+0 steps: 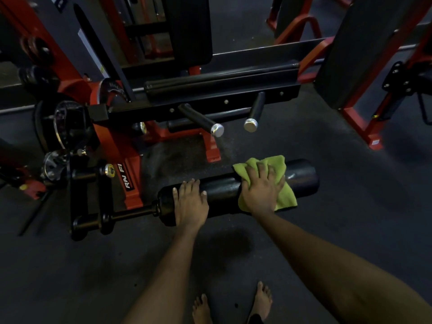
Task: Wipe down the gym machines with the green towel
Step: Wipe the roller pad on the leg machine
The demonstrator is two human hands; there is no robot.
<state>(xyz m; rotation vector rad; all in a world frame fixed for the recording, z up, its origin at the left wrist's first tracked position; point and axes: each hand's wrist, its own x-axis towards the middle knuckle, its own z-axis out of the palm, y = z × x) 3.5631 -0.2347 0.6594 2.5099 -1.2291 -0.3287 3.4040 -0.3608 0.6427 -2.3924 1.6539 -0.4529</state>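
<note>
Towel (286, 195) lies over the right part of the black roller (222, 190), the long soft pad that sticks out low from the red machine (133, 195). It is green and folded, and it hangs down a bit over the near side of the roller. The right hand (260, 188) is on top of it, flat, with the fingers spread wide. It does not pinch the towel; it pushes it down on the pad. That looks like a good way to rub: a flat hand makes more of the cloth touch the roller, and the spread fingers stop the cloth from bunching up.

The left hand (190, 204) rests bare on the left part of the roller, near the bar that joins it to the machine. Its fingers lie nearly straight over the top and hold nothing. This hand is likely there to stop the roller from turning or swinging while the other hand rubs.

The part of the roller between the two hands is bare, and so is the far right end, which looks shiny. Both arms reach out to the roller, and bare feet (202, 309) stand on the dark floor (350, 206) just behind it. Two short black pegs (201, 119) with silver caps stick out of the machine above the roller, and no hand touches them. They likely need a wipe too.
</note>
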